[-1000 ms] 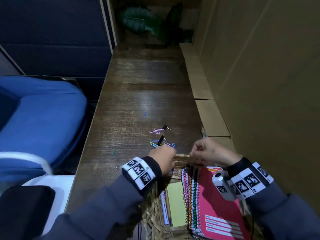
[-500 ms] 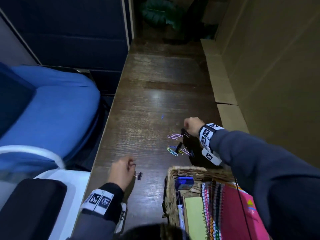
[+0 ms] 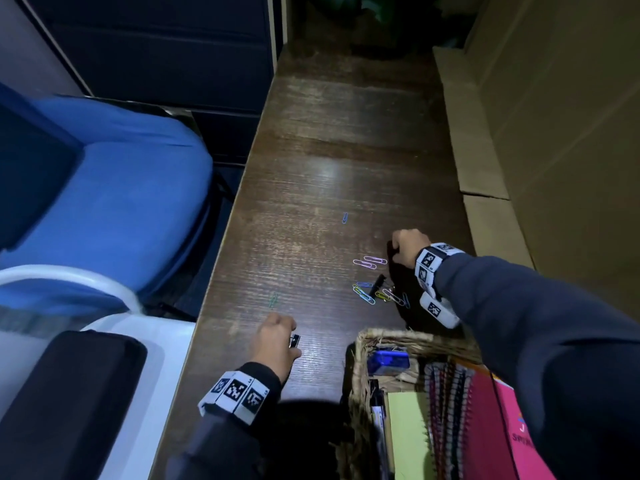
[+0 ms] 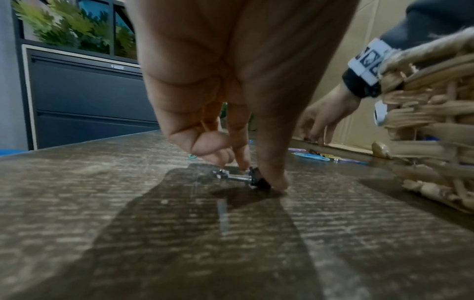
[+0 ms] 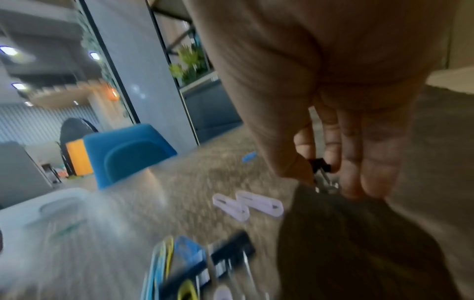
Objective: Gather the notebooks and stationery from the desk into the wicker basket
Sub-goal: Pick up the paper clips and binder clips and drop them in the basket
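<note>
Small black binder clip (image 4: 252, 177) with silver handles, on desk (image 3: 329, 161)

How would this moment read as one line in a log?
left hand pinches binder clip on desk | right hand pinches another clip | wicker basket holds notebooks

No legible txt anywhere

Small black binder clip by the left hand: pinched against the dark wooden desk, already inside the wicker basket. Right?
Not inside. The left hand pinches the small black binder clip on the dark wooden desk, outside the wicker basket; the left wrist view shows it.
</note>
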`<state>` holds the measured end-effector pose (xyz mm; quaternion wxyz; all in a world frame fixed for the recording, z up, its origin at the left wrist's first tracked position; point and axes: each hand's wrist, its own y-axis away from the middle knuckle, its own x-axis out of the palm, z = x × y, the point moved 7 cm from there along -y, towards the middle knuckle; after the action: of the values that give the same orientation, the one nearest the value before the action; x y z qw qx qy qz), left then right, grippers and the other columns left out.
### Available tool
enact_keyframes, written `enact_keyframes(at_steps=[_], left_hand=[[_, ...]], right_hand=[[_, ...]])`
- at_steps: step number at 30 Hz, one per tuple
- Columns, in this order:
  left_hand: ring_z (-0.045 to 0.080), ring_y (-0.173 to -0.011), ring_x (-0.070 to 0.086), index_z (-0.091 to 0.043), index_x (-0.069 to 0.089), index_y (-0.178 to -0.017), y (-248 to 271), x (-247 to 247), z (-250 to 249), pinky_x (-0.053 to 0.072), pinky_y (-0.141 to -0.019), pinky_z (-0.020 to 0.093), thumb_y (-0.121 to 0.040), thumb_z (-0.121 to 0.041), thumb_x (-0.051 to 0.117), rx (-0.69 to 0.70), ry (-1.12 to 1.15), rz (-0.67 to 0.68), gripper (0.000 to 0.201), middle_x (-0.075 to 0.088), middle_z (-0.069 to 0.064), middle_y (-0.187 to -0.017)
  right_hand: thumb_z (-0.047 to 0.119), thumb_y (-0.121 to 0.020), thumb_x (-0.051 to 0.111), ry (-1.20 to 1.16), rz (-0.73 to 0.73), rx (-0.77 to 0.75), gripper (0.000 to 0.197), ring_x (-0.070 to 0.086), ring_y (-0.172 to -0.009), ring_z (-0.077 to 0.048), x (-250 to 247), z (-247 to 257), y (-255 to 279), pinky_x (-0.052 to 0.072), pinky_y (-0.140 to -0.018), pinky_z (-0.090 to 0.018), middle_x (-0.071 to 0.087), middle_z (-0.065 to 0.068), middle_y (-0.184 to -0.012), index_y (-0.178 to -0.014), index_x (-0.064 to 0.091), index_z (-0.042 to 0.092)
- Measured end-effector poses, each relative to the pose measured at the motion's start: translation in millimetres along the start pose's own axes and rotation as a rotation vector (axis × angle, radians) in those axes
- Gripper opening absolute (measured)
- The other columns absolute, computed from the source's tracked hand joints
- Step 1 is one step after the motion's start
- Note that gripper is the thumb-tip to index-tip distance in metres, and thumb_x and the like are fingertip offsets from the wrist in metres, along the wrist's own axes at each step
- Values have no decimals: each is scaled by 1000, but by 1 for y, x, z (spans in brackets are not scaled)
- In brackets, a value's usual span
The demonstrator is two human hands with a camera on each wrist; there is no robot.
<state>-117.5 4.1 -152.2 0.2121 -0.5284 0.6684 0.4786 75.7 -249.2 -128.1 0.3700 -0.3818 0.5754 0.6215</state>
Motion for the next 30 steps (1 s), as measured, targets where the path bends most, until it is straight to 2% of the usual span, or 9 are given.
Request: enact_keyframes(at_steps=[4, 7, 9, 11, 15, 18, 23, 26, 30], left_hand=[[18, -90, 53, -6, 60, -100, -5, 4, 3, 39, -71, 14, -76, -1, 68, 7, 9, 10, 25, 52, 6, -110], [24, -104, 49, -8, 59, -97, -6, 6, -1, 43, -87, 29, -72, -11, 75, 51, -47, 15, 30, 54, 7, -110], [26, -107, 49, -13, 56, -93, -3, 1, -4, 42, -89, 35, -73, -19, 75, 66, -86, 8, 28, 57, 6, -105], [28, -100, 55, -15, 52, -89, 2, -10, -5, 46, -82, 37, -73, -22, 74, 56, -65, -34, 28, 63, 8, -97], [29, -90, 65, -13, 55, -85, 10, -25, -1, 47, -77, 31, -68, -15, 80, -38, 93, -33, 30, 71, 12, -90], [25, -94, 67, -7, 69, -96, 19, -41, -7, 42, -78, 23, -71, -10, 77, -49, 146, -71, 26, 73, 14, -93], [16, -82, 70, -11, 74, -97, 54, -78, -60, 49, -82, 23, -84, -6, 65, 202, 206, -200, 16, 76, 8, -88], [11, -79, 69, -18, 71, -101, 78, -76, -112, 52, -80, 23, -86, -12, 64, 365, 123, -69, 17, 75, -2, -89], [18, -87, 66, -18, 66, -97, 94, -46, -165, 49, -85, 26, -86, -15, 61, 452, -58, 102, 12, 74, 3, -93]], right_hand=[[11, -75, 68, -232, -100, -43, 21, 64, -96, -30, -54, 3, 28, 48, -75, -29, 66, -12, -98, -96, 66, 12], [3, -70, 70, -425, -133, -174, 22, 58, -73, -14, -90, 10, 78, 43, -64, -23, 62, -3, -81, -90, 67, 12], [0, -70, 71, -504, -23, -310, 23, 57, -66, -8, -95, 21, 119, 46, -65, -23, 66, -2, -79, -90, 68, 12], [-2, -73, 70, -533, 150, -416, 21, 64, -70, -8, -84, 31, 158, 52, -70, -24, 72, -4, -80, -89, 69, 12], [7, -76, 72, -324, 364, -500, 13, 65, -72, 0, -29, 41, 209, 48, -68, -12, 75, 2, -82, -85, 73, 16], [7, -82, 67, -204, 503, -496, 13, 68, -82, -6, 27, 36, 224, 53, -79, -22, 76, 2, -91, -90, 74, 15], [-2, -78, 64, -145, 415, -391, 16, 69, -87, -18, 70, 20, 218, 53, -82, -27, 76, -6, -91, -84, 75, 7], [-3, -74, 58, -58, 375, -434, 20, 69, -83, -24, 82, 25, 219, 47, -76, -26, 76, -8, -85, -79, 75, 6], [0, -81, 53, 5, 280, -380, 19, 64, -87, -32, 85, 28, 219, 40, -67, -30, 68, -15, -88, -92, 67, 4]])
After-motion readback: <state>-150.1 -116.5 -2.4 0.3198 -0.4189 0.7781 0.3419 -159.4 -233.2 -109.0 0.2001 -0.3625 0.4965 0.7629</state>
